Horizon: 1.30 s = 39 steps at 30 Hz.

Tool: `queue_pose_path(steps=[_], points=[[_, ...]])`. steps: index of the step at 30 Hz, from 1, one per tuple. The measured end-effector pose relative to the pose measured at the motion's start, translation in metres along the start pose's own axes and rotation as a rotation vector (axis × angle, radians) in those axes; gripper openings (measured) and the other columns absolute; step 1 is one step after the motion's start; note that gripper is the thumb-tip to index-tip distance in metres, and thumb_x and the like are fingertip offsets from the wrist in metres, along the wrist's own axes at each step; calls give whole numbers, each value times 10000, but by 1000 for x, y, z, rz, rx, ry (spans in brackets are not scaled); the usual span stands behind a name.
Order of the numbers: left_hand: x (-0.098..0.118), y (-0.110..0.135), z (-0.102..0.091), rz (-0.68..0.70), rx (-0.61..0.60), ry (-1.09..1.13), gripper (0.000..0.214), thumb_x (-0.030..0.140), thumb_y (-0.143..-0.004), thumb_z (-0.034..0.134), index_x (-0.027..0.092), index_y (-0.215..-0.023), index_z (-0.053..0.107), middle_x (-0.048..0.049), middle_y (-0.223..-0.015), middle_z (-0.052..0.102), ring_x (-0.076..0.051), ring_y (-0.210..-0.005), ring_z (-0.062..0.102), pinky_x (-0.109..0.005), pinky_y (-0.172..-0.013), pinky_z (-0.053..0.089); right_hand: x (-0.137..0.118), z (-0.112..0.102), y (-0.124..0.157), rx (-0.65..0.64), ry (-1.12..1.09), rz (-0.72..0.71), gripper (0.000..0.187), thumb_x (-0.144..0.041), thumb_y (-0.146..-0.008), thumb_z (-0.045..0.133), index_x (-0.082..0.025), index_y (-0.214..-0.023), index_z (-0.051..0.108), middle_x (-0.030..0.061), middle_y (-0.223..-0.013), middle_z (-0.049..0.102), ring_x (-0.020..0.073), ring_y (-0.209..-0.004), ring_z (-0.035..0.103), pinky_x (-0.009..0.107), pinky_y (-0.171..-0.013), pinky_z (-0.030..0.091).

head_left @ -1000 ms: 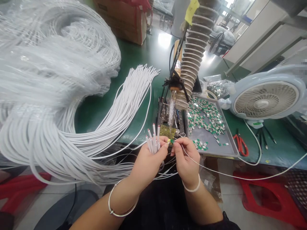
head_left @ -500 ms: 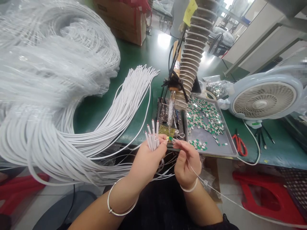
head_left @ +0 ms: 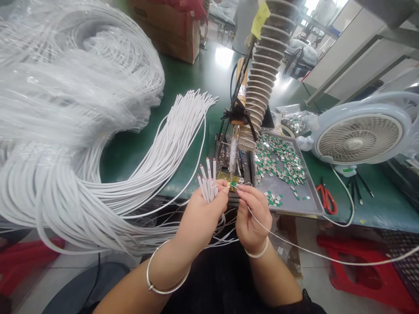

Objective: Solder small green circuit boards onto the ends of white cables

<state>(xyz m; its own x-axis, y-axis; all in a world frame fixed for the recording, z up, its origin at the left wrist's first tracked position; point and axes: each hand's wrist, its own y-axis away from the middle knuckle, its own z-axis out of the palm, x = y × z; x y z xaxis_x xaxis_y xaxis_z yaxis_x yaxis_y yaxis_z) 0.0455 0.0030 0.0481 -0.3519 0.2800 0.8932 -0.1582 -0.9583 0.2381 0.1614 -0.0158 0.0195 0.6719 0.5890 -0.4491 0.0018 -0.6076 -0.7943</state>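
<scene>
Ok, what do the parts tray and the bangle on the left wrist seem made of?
The tray looks like matte grey sheet metal, going by its thin folded rim, though that's uncertain. The bangle looks like polished silvery metal, a thin band with bright highlights.

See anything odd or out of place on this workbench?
Most of it looks orderly. The long white wire held in the right hand stands out: it trails past the edge of the green bench, over the red stool, where it might snag. A few green-and-silver pieces also sit apart from the main heap on the metal tray.
</scene>
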Motion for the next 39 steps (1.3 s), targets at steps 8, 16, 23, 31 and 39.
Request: queue_pose_path(steps=[8, 16, 23, 31, 39], points=[[2, 0, 1, -13, 15, 14, 62, 234, -808, 534, 173, -805, 524, 102, -462, 365, -44, -434, 281, -156, -434, 247, 0, 1, -3, 10, -1, -25, 315, -51, -842, 483, -197, -1107, 569, 97, -1005, 632, 191, -955, 624, 379, -789, 571], [2, 0, 1, 23, 6, 28, 52, 227, -812, 535, 177, -796, 536, 95, -492, 400, -38, -431, 292, -148, -434, 251, -3, 0, -5, 0, -3, -19, 312, -50, -841, 489, -195, -1103, 572, 100, -1013, 628, 189, -964, 620, 378, -801, 569], [4, 0, 0, 37, 4, 46, 57, 227, -813, 546, 172, -801, 549, 94, -494, 402, -34, -433, 301, -145, -448, 266, -2, 0, -6, 2, 2, -24, 316, -51, -839, 493, -196, -1109, 572, 97, -1011, 629, 192, -965, 624, 373, -800, 572], [5, 1, 0, 35, 5, 48, 45, 218, -814, 543, 177, -817, 560, 96, -477, 395, -36, -430, 299, -151, -449, 261, -4, 0, -8, -8, 22, -32, 310, -63, -844, 494, -204, -1109, 568, 92, -1015, 625, 195, -967, 625, 379, -797, 572], [-1, 1, -1, 14, 15, 53, 63, 231, -803, 553, 175, -832, 563, 94, -495, 400, -37, -424, 289, -161, -444, 256, -3, -1, -3, -18, -37, -5, 331, -36, -823, 489, -183, -1108, 570, 100, -1023, 624, 190, -971, 613, 377, -812, 559]])
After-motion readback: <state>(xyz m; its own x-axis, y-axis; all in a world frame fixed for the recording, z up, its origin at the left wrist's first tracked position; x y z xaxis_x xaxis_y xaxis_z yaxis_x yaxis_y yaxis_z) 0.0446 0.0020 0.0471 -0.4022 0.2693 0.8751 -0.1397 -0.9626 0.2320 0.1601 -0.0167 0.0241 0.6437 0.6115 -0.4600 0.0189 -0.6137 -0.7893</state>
